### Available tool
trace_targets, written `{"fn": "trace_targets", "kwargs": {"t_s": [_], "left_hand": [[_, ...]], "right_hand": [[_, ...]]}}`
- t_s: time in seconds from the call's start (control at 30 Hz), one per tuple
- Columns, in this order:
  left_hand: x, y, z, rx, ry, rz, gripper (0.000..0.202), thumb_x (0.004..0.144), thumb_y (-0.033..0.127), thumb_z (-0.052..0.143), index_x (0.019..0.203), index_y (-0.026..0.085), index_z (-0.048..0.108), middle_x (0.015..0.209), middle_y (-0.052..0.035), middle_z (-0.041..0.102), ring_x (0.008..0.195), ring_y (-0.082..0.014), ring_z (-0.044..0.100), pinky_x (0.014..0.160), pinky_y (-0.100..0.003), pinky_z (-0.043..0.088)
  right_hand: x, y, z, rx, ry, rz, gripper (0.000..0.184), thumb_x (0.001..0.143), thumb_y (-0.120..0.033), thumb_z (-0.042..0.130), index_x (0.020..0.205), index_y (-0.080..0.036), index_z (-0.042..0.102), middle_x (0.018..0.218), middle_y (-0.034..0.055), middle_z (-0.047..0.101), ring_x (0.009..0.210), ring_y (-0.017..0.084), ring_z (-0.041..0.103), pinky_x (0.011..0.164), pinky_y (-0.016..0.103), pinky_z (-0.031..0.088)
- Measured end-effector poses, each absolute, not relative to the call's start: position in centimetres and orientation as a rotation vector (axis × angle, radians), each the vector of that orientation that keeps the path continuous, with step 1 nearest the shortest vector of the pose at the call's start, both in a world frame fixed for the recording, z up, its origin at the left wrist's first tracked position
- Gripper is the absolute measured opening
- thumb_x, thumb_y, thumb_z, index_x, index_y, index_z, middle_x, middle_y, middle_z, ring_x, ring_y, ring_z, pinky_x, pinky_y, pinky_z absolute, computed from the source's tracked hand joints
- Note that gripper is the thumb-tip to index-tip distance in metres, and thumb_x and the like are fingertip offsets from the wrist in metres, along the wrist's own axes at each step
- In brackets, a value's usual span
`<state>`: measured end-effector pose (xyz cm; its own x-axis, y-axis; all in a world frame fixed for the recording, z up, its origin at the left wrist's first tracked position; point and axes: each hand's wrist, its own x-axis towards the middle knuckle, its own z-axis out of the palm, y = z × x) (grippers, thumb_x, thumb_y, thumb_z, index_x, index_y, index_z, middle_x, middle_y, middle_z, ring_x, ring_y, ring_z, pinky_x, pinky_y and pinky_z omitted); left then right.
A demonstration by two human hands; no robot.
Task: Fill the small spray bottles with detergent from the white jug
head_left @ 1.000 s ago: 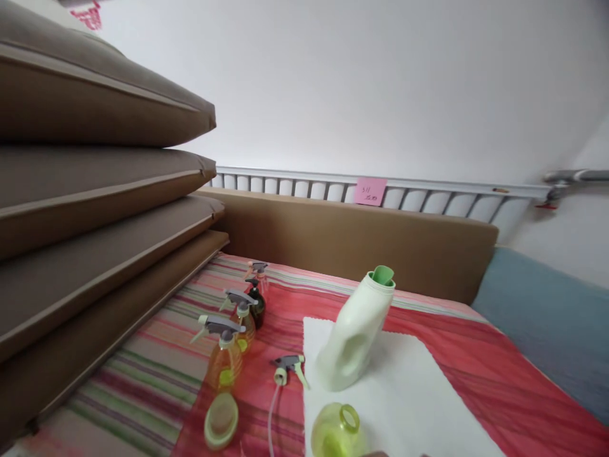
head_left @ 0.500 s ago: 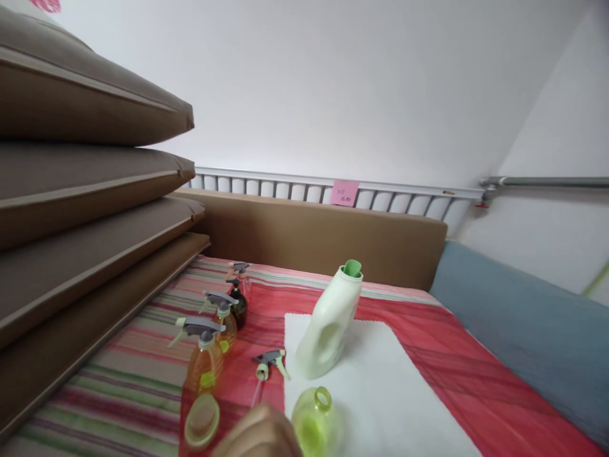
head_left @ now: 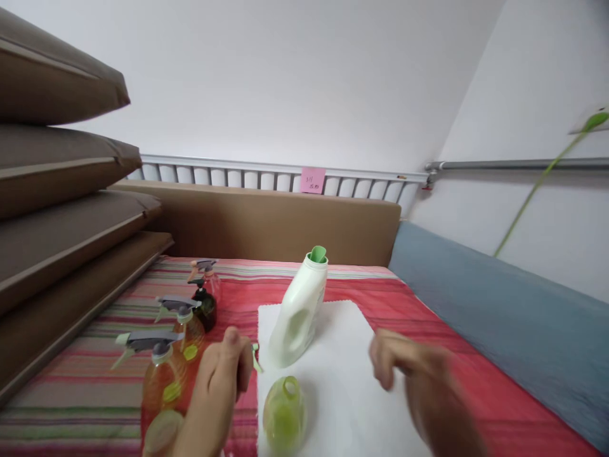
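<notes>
My left hand [head_left: 219,381] is closed over a loose spray head, whose green trigger tip [head_left: 257,362] sticks out beside my thumb. It lies at the left edge of a white cloth [head_left: 347,355]. A yellow-green bottle [head_left: 284,416] with an open neck sits on the cloth just right of that hand. Behind it a white detergent bottle [head_left: 297,317] with a green spout stands leaning. My right hand [head_left: 406,374] hovers blurred over the cloth's right side, fingers loosely curled downward and holding nothing.
Several spray bottles stand in a row at the left, the nearest amber one [head_left: 162,374] by my left wrist, a round lid [head_left: 162,433] in front. Brown cushions [head_left: 57,209] are stacked at left. A brown backrest [head_left: 285,222] lies behind, and a blue cushion [head_left: 499,324] at right.
The view has swung right and down. My left hand rose from the bottom edge onto the loose spray head. My right hand has come into view over the cloth.
</notes>
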<state>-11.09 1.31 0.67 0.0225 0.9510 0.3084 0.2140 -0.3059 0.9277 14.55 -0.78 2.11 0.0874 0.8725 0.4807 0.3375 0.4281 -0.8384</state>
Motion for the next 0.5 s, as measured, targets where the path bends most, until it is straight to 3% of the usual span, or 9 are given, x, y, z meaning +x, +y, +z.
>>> {"fn": "trace_targets", "kwargs": {"t_s": [0.07, 0.17, 0.5], "left_hand": [[-10.3, 3.9, -1.1, 1.46, 1.23, 1.19, 0.07, 0.087, 0.062, 0.014, 0.032, 0.024, 0.034, 0.03, 0.0016, 0.028, 0.035, -0.0134, 0.034, 0.044, -0.028, 0.028], [-9.8, 6.1, -3.7, 1.309, 1.32, 1.074, 0.072, 0.082, 0.069, 0.016, 0.028, 0.024, 0.031, 0.027, 0.0019, 0.026, 0.03, -0.0131, 0.032, 0.041, -0.028, 0.026], [-9.8, 6.8, -5.3, 1.25, 1.372, 1.107, 0.076, 0.075, 0.078, 0.018, 0.027, 0.022, 0.034, 0.023, 0.002, 0.028, 0.024, -0.0104, 0.031, 0.036, -0.024, 0.025]], "right_hand": [[13.8, 2.5, 0.8, -1.328, -1.179, 1.018, 0.074, 0.072, -0.081, 0.024, 0.034, -0.02, 0.041, 0.04, -0.0004, 0.04, 0.043, 0.011, 0.038, 0.048, 0.028, 0.03], [13.9, 5.8, -1.6, -1.484, -0.958, 1.282, 0.075, 0.071, -0.083, 0.012, 0.032, -0.021, 0.03, 0.035, -0.0039, 0.03, 0.032, 0.007, 0.024, 0.039, 0.025, 0.021], [15.2, 6.4, -3.6, -1.531, -0.789, 1.373, 0.074, 0.074, -0.08, 0.019, 0.033, -0.02, 0.03, 0.033, -0.0044, 0.032, 0.03, 0.006, 0.024, 0.036, 0.021, 0.021]]}}
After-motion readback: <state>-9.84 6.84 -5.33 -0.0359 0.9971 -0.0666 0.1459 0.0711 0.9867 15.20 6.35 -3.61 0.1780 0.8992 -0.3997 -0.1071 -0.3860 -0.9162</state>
